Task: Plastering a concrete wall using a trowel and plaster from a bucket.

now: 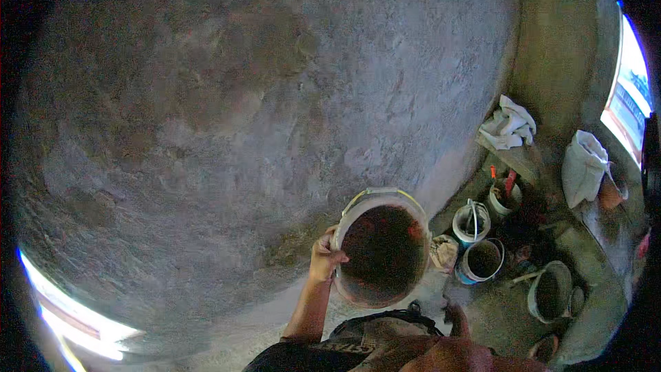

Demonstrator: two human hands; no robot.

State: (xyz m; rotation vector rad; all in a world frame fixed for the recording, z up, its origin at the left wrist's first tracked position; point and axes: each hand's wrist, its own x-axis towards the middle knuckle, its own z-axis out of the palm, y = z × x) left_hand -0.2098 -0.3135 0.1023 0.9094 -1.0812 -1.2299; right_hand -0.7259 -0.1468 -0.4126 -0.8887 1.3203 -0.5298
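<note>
Bucket (pixel 383 256) is hanging mouth-up against the wall (pixel 261 96), the left hand (pixel 322 256) gripping its left rim (fingers curled over). Right hand (pixel 456 318) is hovering lower right, nothing visibly in it, farther away.

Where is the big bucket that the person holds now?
In the head view the big bucket is low, just right of centre, its rim gripped by the left hand, with smaller paint cans to its right.
</note>
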